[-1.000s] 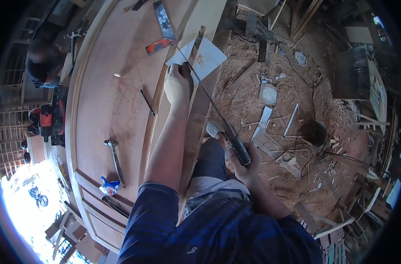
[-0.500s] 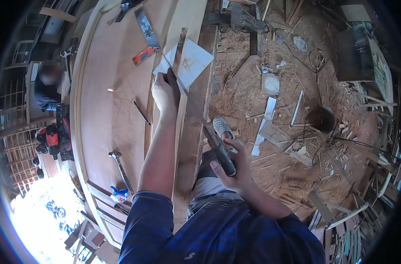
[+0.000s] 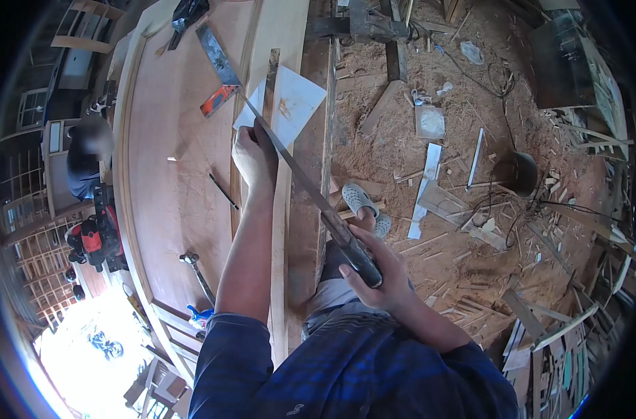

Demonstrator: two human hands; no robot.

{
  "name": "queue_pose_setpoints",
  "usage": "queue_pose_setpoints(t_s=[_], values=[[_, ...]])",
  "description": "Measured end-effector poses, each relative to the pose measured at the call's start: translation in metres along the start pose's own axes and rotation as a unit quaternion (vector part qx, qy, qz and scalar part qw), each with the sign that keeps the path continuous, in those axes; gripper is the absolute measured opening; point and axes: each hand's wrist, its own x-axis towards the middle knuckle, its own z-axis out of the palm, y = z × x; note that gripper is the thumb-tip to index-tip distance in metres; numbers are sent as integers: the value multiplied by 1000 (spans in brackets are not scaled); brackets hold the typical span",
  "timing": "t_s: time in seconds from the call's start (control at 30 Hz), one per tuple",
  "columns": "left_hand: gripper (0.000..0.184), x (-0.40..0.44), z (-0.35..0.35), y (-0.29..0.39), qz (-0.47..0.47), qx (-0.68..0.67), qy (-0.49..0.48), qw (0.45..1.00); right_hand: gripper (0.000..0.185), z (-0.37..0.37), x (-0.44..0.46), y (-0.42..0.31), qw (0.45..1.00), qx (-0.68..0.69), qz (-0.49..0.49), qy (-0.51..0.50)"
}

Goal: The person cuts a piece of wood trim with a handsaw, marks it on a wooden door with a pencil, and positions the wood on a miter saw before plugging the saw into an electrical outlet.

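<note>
Left hand (image 3: pixel 256 155) curled, arm outstretched; right hand (image 3: pixel 378 274) gripping, elbow bent.

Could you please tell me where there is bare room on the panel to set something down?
The panel looks bare between the black stick and hammer, and left of the square's orange handle. It is crowded around the paper, blade and left hand.

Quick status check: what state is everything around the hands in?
Long-bladed tool: held by its handle, slanting.
Right hand: around the handle.
Left hand: curled by the blade, grip partly hidden.
Square: lying on the panel.
Hammer: lying down.
White sheet: stained.
Dark pen-like stick: lying down.
Clogs: worn.
</note>
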Motion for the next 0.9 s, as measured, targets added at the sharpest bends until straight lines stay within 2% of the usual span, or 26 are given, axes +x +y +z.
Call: queue_pose_setpoints(t_s=[0.2, 0.3, 0.43, 0.6, 0.7, 0.83, 0.9], values=[[52, -2, 2, -4, 12, -10, 11, 1000, 71, 3, 24, -6, 998, 8, 45, -31], [54, -1, 2, -3, 7, -11, 10, 1000, 72, 4, 10, 3, 1000, 4, -15, 13], [55, -1, 2, -3, 5, 9, 4, 1000, 71, 0, 3, 1, 1000, 8, 9, 6], [55, -4, -1, 4, -14, 4, -1, 1000, 69, 10, 38, -6, 999, -31, 30, -20], [50, 1, 3, -7, 3, 9, 14, 1000, 68, 14, 21, 3, 1000, 3, -11, 21], [48, 2, 7, -14, 37, 30, 34, 998, 68, 8, -3, 9, 999, 18, -19, 32], [49, 0, 3, -8, 11, 8, 17, 1000, 68, 10, 5, 6, 999, 8, -21, 34]])
